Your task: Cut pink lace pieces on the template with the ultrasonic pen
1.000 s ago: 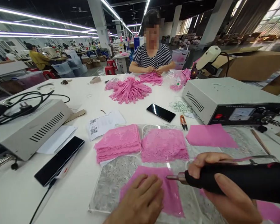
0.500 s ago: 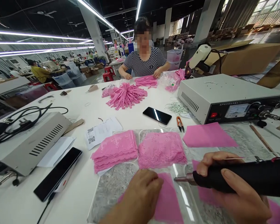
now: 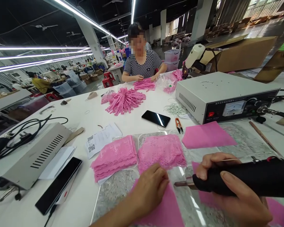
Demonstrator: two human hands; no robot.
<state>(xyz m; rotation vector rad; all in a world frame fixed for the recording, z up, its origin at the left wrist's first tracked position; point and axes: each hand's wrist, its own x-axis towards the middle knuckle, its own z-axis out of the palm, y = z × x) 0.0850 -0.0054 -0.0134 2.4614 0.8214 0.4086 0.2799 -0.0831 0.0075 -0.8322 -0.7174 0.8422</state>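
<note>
My left hand point(image 3: 153, 186) rests on a pink fabric piece point(image 3: 167, 208) at the near middle, its fingers bent and pressed together at the fabric's upper edge. The fingertips are mostly hidden. In my right hand point(image 3: 239, 192) is a black handheld ultrasonic tool point(image 3: 251, 176), gripped around its body. Its metal tip point(image 3: 183, 183) points left, just right of my left fingers. Under my right hand lies more pink fabric point(image 3: 207, 197), partly covered. Beyond my hands sit two stacks of pink lace pieces, a left stack point(image 3: 115, 157) and a right stack point(image 3: 162, 149).
A flat pink piece point(image 3: 208, 135) lies near orange thread snips point(image 3: 179, 125) and a black phone point(image 3: 156, 118). A grey power unit point(image 3: 227, 94) stands at right, another point(image 3: 35, 151) at left beside a second phone point(image 3: 58, 186). Opposite, a person point(image 3: 143, 64) handles pink strips point(image 3: 144, 84).
My left hand has moved up and to the right, and more of the pink fabric shows on its left. The tool has stayed nearly in place. The view has shifted slightly.
</note>
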